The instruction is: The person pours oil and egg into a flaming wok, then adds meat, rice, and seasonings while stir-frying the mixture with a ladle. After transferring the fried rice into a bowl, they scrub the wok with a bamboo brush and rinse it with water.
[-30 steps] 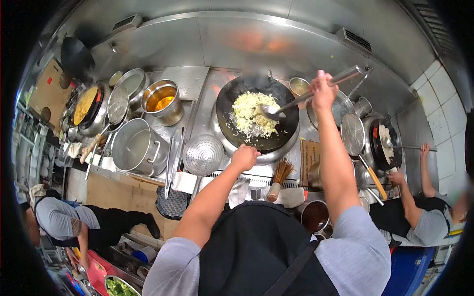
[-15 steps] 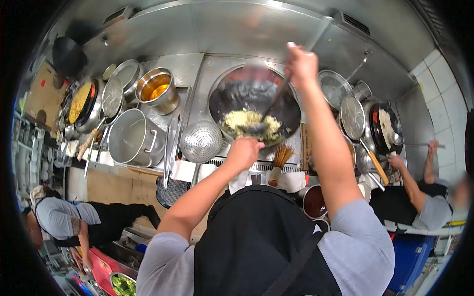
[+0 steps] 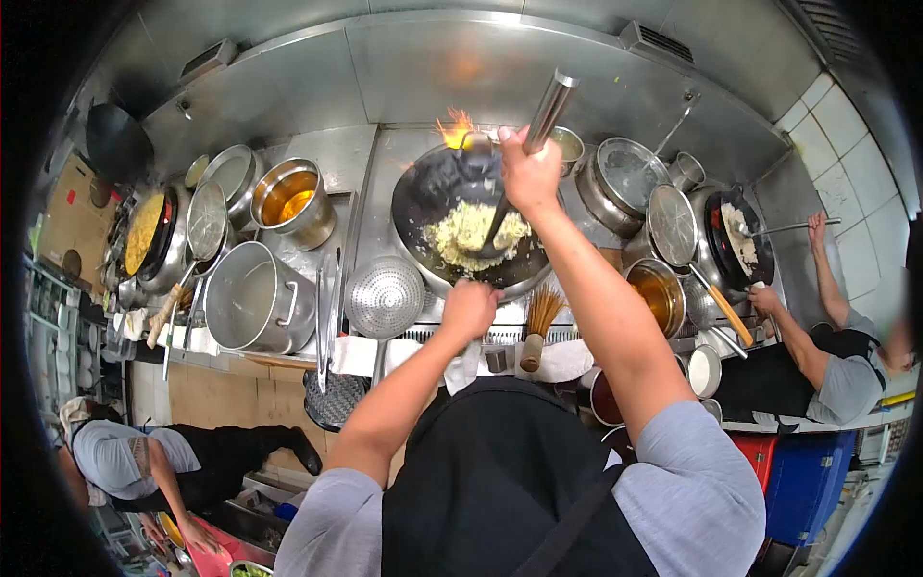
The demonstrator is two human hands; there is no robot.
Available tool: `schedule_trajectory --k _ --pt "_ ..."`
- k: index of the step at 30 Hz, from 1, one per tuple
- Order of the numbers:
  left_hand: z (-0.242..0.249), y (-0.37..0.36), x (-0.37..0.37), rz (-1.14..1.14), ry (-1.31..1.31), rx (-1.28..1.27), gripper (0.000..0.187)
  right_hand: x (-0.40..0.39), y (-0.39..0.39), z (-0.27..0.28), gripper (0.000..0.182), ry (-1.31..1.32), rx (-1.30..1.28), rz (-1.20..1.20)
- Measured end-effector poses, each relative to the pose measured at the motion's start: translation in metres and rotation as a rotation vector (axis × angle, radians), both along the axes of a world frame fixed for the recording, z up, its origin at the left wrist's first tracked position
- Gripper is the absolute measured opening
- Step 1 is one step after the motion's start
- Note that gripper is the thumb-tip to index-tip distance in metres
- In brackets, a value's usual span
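A dark wok [image 3: 415, 197] sits on the stove in front of me, with yellowish fried rice and green bits [image 3: 466, 231] heaped in its middle. My left hand [image 3: 470, 309] is closed on the wok's near edge; a white cloth hangs just below it. In my right hand [image 3: 532, 173], above the right half of the wok, is the handle of a ladle [image 3: 552, 111]. The handle slants down, and the ladle's bowl rests in the rice. Orange flames [image 3: 456, 129] rise behind the wok's far rim.
Left of the wok are a perforated strainer [image 3: 385, 296], a deep steel pot [image 3: 252, 298] and a pot of amber liquid [image 3: 288, 197]. A bamboo brush [image 3: 538, 322] stands at the near edge. One co-worker [image 3: 836, 361] works at a wok on the right; another person [image 3: 144, 457] bends at lower left.
Flames have appeared behind the wok. My right hand has come down and left, with the ladle handle leaning differently. The rice has shifted to the middle. The left co-worker's arm reaches lower.
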State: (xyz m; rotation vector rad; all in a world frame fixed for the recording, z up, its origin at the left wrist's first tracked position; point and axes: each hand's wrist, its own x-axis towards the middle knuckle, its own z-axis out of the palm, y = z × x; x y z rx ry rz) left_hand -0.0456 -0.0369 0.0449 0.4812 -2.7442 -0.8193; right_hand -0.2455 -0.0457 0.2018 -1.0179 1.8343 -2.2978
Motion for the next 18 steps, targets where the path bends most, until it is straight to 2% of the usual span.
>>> schedule_trajectory --k 1,3,4,5,6,7,9,11,12,13,15,16,18 --pt "-0.02 0.009 0.004 0.001 -0.001 -0.013 0.038 -0.017 -0.005 -0.019 0.038 -0.045 -0.056 0.073" --pt "-0.05 0.017 0.028 -0.031 -0.1 -0.02 0.036 -0.017 0.005 0.028 0.04 -0.071 -0.104 0.01" --pt "-0.05 0.024 0.047 -0.064 -0.241 0.017 0.044 -0.032 0.007 0.039 0.041 -0.019 -0.119 0.018" --pt "-0.035 0.027 0.064 -0.134 -0.428 0.075 0.044 -0.026 0.018 0.066 0.039 -0.071 -0.178 0.046" --pt "-0.021 0.028 0.081 -0.205 -0.432 0.23 0.04 -0.019 0.026 0.087 0.038 -0.108 -0.21 0.068" --pt "0.014 0.031 0.087 -0.204 -0.459 0.299 0.04 -0.012 0.034 0.103 0.038 -0.146 -0.237 0.093" --pt "0.037 0.025 0.076 -0.206 -0.279 0.218 0.041 0.011 0.045 0.117 0.038 -0.122 -0.177 0.055" --pt "0.053 0.009 0.04 -0.139 -0.109 0.213 0.035 0.021 0.036 0.09 0.037 0.022 -0.032 -0.082" --pt "0.032 -0.001 0.02 -0.074 -0.027 0.213 0.035 0.02 0.021 0.063 0.038 0.129 -0.009 -0.141" --pt "0.029 -0.006 0.004 -0.05 -0.057 0.137 0.035 0.015 0.01 0.032 0.038 0.23 0.015 -0.204" --pt "-0.026 -0.002 0.0 -0.044 -0.02 -0.01 0.038 -0.008 0.005 0.002 0.037 0.267 0.022 -0.263" --pt "-0.03 0.004 0.01 -0.049 -0.021 -0.009 0.038 -0.023 0.001 -0.004 0.037 0.309 0.032 -0.31" --pt "-0.028 0.009 0.034 -0.149 -0.336 0.086 0.041 -0.053 -0.001 0.012 0.038 0.168 -0.078 -0.233"
